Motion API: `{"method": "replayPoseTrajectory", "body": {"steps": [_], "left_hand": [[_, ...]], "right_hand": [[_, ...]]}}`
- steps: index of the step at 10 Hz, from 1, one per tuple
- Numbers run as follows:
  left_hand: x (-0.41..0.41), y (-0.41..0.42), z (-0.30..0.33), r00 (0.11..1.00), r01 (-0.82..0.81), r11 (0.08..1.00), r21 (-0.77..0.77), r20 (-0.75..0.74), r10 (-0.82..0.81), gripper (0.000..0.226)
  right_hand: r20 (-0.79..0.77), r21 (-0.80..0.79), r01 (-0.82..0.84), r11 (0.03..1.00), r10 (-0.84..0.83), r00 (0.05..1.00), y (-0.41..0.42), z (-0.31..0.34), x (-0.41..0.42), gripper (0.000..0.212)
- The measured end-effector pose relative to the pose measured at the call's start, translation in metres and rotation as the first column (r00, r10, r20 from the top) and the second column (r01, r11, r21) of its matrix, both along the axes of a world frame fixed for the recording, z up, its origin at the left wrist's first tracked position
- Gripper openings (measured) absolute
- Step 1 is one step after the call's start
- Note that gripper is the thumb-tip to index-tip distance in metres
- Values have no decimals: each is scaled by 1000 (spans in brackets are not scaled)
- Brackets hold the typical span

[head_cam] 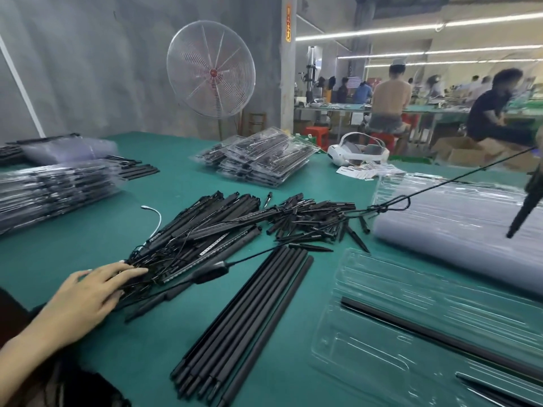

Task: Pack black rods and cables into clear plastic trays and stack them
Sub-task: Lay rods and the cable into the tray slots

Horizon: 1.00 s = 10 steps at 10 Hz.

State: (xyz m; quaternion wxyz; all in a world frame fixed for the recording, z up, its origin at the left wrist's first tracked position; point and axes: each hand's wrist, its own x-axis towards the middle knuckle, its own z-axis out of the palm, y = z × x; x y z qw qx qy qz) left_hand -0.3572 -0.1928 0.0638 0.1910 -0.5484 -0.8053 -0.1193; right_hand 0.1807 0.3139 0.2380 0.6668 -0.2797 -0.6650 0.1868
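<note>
Green-covered worktable (182, 342) in a factory hall, with a pedestal fan (210, 69) behind. Left hand (88, 292) reaches in from lower left, palm down, fingers extended and resting on the near end of a tangled pile of black rods and cables (205, 230). Right hand is barely visible at the right edge; its state cannot be told, though a black spike (526, 207) and a taut cable (458, 179) hang there. Loose rods (244, 315) lie parallel at centre. Clear tray (411, 318), lower right, holds one rod (435, 336). Filled tray stacks (258, 157) sit behind.
</note>
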Motion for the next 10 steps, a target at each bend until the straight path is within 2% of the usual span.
{"method": "replayPoseTrajectory", "body": {"steps": [1,2,3,4,5,6,7,8,9,10], "left_hand": [[3,2,6,987,-49,999,4,156,48,50],[8,4,4,981,-11,998,-55,193,22,46],[18,3,6,981,-69,992,-106,175,87,46],[23,-10,3,982,-127,990,-68,132,135,57],[29,-23,-9,991,-103,994,-27,89,105,59],[28,-30,-23,990,-97,992,78,109,88,46],[26,-30,-24,959,-73,977,201,284,14,63],[29,-29,-18,921,-52,959,280,385,-63,63],[30,-28,-13,868,-111,926,362,490,-87,20],[30,-25,-12,793,-176,905,387,600,-103,26]], "right_hand": [[152,-13,-56,998,57,987,-47,3,-34,25],[427,76,152,985,-171,888,-114,-13,-96,32],[691,113,-46,993,-45,722,-156,-35,-150,14],[846,137,-248,959,17,533,-186,-59,-201,9],[922,198,-405,893,-28,387,-215,-85,-252,19],[972,171,-427,888,-81,221,-219,-108,-282,32],[996,77,-334,939,-57,70,-209,-134,-292,46],[999,-46,-165,985,47,6,-206,-151,-295,58],[999,21,-87,996,-18,38,-224,-153,-309,54],[985,56,-332,942,3,173,-266,-154,-339,45]]}}
